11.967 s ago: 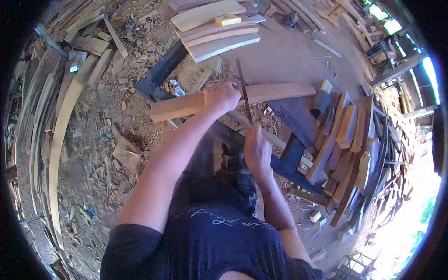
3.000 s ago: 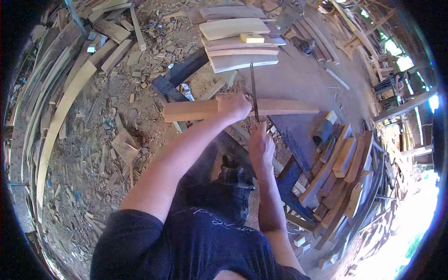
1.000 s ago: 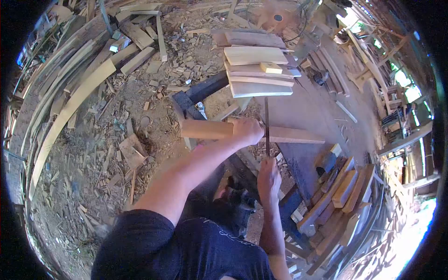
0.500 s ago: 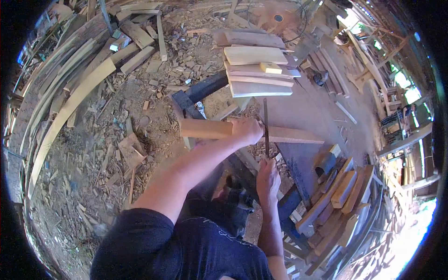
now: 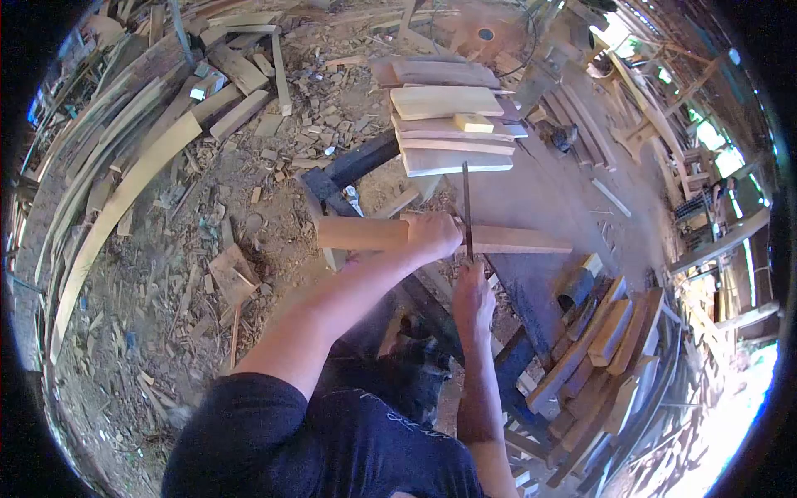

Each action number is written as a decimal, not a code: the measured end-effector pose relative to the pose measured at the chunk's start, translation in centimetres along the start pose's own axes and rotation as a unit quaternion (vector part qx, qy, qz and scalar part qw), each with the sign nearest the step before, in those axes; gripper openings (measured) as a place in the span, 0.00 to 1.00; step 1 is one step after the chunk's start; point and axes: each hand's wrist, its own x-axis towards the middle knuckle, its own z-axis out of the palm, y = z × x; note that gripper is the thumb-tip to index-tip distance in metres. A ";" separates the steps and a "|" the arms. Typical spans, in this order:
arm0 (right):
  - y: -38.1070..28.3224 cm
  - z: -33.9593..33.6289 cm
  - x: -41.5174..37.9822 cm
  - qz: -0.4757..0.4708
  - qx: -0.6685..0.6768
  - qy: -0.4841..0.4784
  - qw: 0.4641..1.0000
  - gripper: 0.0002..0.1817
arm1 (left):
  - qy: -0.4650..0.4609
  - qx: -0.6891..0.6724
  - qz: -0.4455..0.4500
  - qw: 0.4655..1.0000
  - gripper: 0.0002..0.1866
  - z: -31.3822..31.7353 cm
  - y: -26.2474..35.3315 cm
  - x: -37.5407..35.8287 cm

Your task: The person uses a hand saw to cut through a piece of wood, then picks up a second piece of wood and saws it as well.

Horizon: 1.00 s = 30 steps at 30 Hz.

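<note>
Our right hand [image 5: 473, 300] slid forward, fingers clamping the likely stiff file [image 5: 467, 203] by its near end, left hand [image 5: 436, 236] gripping the beam [image 5: 361, 233].

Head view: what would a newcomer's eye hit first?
Dead centre, the right hand holds a thin dark tool that crosses a wooden board, just right of the left hand gripping that board. Just beyond lie pale planks, with a small yellowish block on them. At far left, a long pale plank looks strongly curved, perhaps partly from the lens.
</note>
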 end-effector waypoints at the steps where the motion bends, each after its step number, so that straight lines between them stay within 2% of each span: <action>1: -0.3 0.0 0.6 0.010 -0.003 -0.001 1.000 0.12 | 0.021 -0.021 -0.007 1.000 0.12 0.5 -0.2 0.1; 3: -0.5 0.2 0.9 0.012 -0.004 0.002 1.000 0.12 | 0.051 -0.039 -0.016 0.998 0.11 0.5 -0.3 0.1; 5: 0.7 0.7 -0.5 -0.003 -0.028 -0.003 1.000 0.12 | 0.069 -0.008 -0.022 0.997 0.21 -0.1 0.0 -0.3; 7: 0.4 0.0 -1.5 0.019 -0.013 -0.001 1.000 0.12 | 0.080 0.001 -0.030 0.996 0.20 0.6 -0.4 0.5; 9: 0.2 -0.2 -1.7 0.048 0.002 -0.005 0.999 0.12 | 0.014 -0.017 -0.036 0.999 0.21 0.2 -0.3 0.5; 12: 0.0 -0.1 -1.4 0.023 0.020 0.005 1.000 0.13 | 0.025 -0.028 -0.057 0.998 0.22 0.1 -0.2 0.3; 14: -0.7 0.2 -0.6 0.059 -0.023 0.006 0.998 0.14 | 0.026 -0.041 -0.063 0.997 0.22 -0.7 0.0 0.2; 16: -0.2 0.7 -0.6 0.039 -0.030 0.020 0.999 0.13 | -0.029 -0.078 -0.093 0.992 0.16 -0.8 0.2 0.1; 17: -0.1 0.8 -0.7 0.024 -0.039 0.028 0.999 0.12 | -0.023 -0.075 -0.088 0.993 0.16 -0.6 0.2 0.1; 19: -0.5 0.5 -0.6 0.048 -0.045 0.014 0.998 0.13 | 0.061 -0.052 -0.046 0.996 0.18 0.5 -0.1 -0.3; 20: -0.6 0.5 -0.6 0.056 -0.049 0.008 0.997 0.12 | 0.106 -0.076 -0.054 0.990 0.17 1.0 -0.4 -0.3; 21: -0.7 0.5 -0.6 0.066 -0.054 0.003 0.996 0.12 | 0.105 -0.074 -0.047 0.991 0.17 0.4 -0.4 -0.6; 23: -0.6 0.6 -0.8 0.054 -0.025 0.027 0.998 0.12 | 0.233 -0.118 0.006 0.965 0.13 -1.6 -0.3 -1.8; 25: -0.2 0.9 -1.1 0.052 0.002 0.050 0.997 0.13 | 0.247 -0.108 0.040 0.962 0.13 -3.2 -0.6 -3.1; 27: 0.5 1.6 -0.9 0.031 0.013 0.039 0.999 0.12 | 0.137 -0.313 0.014 0.940 0.12 -6.0 -0.3 -4.7; 28: 0.5 1.5 -1.0 0.023 0.025 0.047 0.998 0.13 | 0.127 -0.315 0.019 0.940 0.12 -7.9 0.3 -5.8; 30: 0.0 1.1 -0.8 0.044 0.002 0.029 0.999 0.13 | 0.179 -0.506 0.089 0.839 0.08 -12.2 1.8 -8.1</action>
